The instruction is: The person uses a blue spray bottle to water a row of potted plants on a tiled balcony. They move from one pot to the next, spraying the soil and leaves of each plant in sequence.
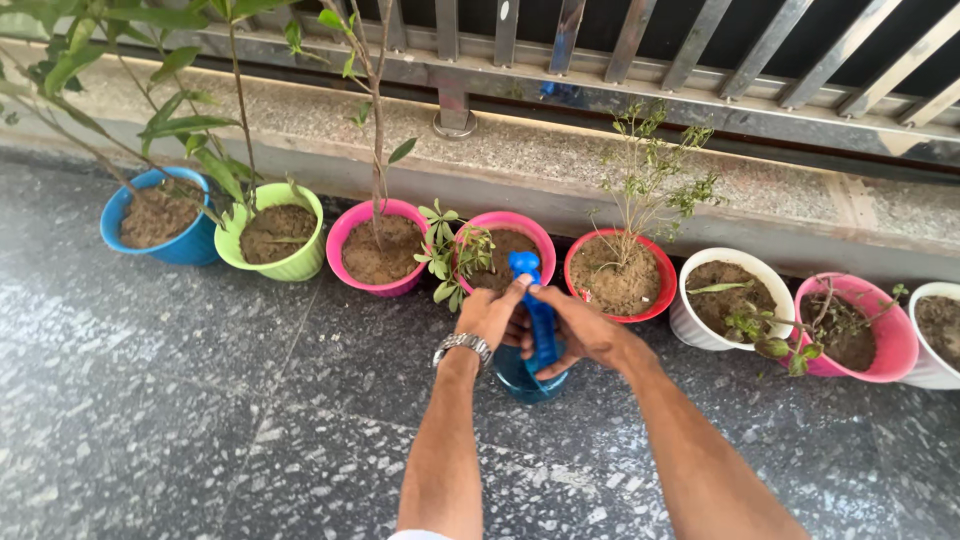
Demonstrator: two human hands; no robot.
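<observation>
Gripping blue spray bottle (533,340): left hand (490,315) and right hand (582,328) both curled shut around it (above floor, before pink pot (507,250)). Step, judged: readying sprayer; next move calls for steady aim.

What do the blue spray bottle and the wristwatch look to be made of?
Spray bottle: likely plastic, see-through blue body, opaque blue head. Wristwatch on the left hand: looks like metal, a silvery, shiny link band. The right hand also grips the bottle.

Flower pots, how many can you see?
8, in one row along the ledge: blue pot, green pot, pink pot, second pink pot, red pot, white pot, third pink pot, second white pot cut off at right; more may follow.
</observation>
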